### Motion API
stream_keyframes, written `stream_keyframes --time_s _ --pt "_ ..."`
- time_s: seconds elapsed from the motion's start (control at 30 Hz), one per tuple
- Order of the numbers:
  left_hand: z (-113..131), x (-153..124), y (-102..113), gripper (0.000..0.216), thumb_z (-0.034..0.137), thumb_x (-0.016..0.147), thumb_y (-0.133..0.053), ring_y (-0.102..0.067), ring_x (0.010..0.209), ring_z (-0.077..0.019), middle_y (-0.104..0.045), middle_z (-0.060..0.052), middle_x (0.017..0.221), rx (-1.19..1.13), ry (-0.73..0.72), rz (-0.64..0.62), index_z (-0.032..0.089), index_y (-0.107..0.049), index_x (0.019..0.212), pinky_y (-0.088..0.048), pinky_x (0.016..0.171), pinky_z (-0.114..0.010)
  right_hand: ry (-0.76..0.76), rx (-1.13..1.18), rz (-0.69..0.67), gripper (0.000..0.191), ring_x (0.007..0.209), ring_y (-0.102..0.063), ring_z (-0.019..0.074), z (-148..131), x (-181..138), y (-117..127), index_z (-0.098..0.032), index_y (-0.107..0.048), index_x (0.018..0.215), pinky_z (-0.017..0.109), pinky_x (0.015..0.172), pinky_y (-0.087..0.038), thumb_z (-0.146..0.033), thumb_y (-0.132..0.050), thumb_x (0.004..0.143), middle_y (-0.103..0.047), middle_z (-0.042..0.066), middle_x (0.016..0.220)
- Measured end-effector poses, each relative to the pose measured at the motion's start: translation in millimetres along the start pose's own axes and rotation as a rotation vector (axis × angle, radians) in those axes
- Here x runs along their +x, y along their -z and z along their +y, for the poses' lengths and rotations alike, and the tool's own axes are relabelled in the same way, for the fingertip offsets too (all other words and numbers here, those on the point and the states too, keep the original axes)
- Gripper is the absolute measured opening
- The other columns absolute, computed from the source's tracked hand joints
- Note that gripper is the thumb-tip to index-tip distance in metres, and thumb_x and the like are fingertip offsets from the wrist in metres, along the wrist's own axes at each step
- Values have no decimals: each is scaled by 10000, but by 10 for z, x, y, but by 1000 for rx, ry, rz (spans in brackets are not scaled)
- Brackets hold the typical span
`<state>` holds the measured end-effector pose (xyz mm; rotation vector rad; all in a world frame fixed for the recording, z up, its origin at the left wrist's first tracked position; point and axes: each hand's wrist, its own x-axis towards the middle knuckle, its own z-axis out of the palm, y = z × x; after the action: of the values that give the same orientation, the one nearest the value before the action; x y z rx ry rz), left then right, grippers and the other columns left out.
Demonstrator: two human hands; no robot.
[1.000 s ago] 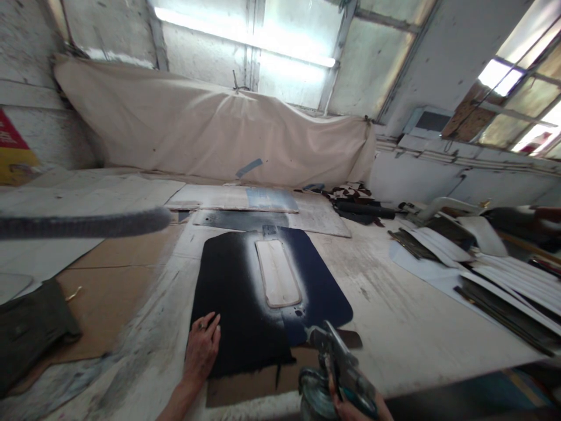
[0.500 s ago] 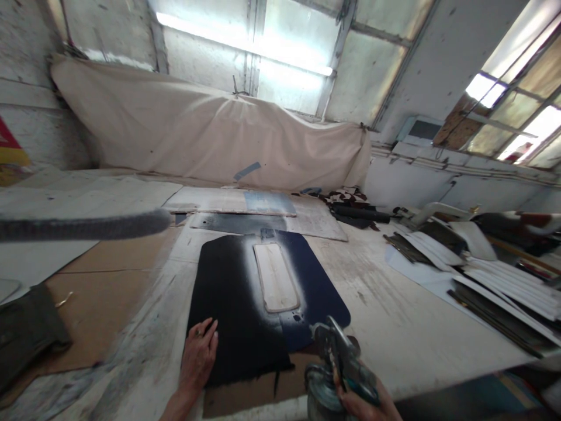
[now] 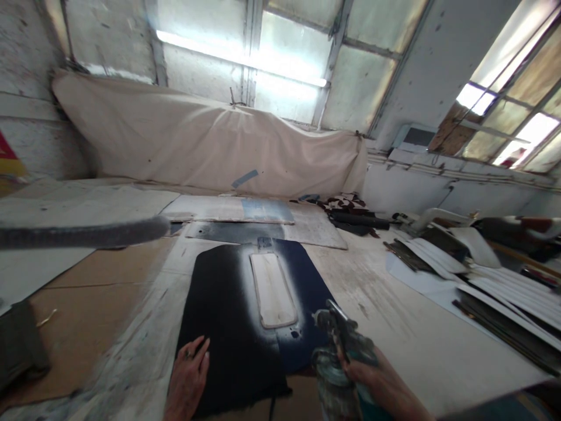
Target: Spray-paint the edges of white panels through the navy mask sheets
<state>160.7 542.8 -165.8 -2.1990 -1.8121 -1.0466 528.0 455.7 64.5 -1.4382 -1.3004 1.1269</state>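
- I see the worktable (image 3: 412, 345), a wide pale surface streaked with old paint, filling the lower half of the view.
- A cream drop cloth (image 3: 197, 140) hangs along the wall behind it.
- The dark sheet (image 3: 228, 327) lies flat at the table's near middle, matt black on its left part, navy on its right, with a whitish haze sprayed around its centre.
- A pale rectangular panel (image 3: 272, 289) with rounded corners sits in that haze, long side running away from me.
- White strips (image 3: 504, 286) lie stacked well apart to the right.
- My left hand (image 3: 187, 380) rests palm down on the sheet's near-left edge, fingers straight and close together.
- My right hand (image 3: 381, 386) is wrapped around the spray gun (image 3: 342, 356), fingers curled round its grip; its nozzle hangs over the sheet's near-right corner.
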Motion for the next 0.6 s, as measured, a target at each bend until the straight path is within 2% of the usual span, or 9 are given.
stream_keyframes --time_s 0.2,0.37,0.5,0.6 --pt "-56 -39 -57 338 354 828 -423 -539 1006 -203 -622 -43 1101 44 -14 -2 222 -629 1062 -504 856 -353 2 -28 -76 139 645 -434 161 -126 386 39 -163 -555 696 314 615 -345 -237 -543 579 -496 11 663" --pt "-91 -39 -70 322 351 814 -455 -573 977 -190 -644 -34 1073 87 -58 32 231 -634 1053 -531 816 -316 25 -90 -94 103 634 -424 154 -374 714 -19 -167 -531 630 312 620 -333 -228 -510 550 -473 3 629" --pt "-111 -11 -37 305 337 804 -476 -603 932 -173 -658 -21 1054 159 -139 79 242 -633 1048 -549 774 -274 14 -122 -81 136 580 -396 146 -577 963 -113 -173 -510 597 308 575 -314 -283 -498 519 -450 -6 580" --pt "-135 27 2 295 337 804 -475 -621 890 -163 -672 -23 1021 214 -227 123 234 -638 1027 -555 741 -243 37 -127 -88 158 559 -390 143 -616 1203 -153 -174 -503 577 304 557 -313 -311 -498 499 -446 -9 550"
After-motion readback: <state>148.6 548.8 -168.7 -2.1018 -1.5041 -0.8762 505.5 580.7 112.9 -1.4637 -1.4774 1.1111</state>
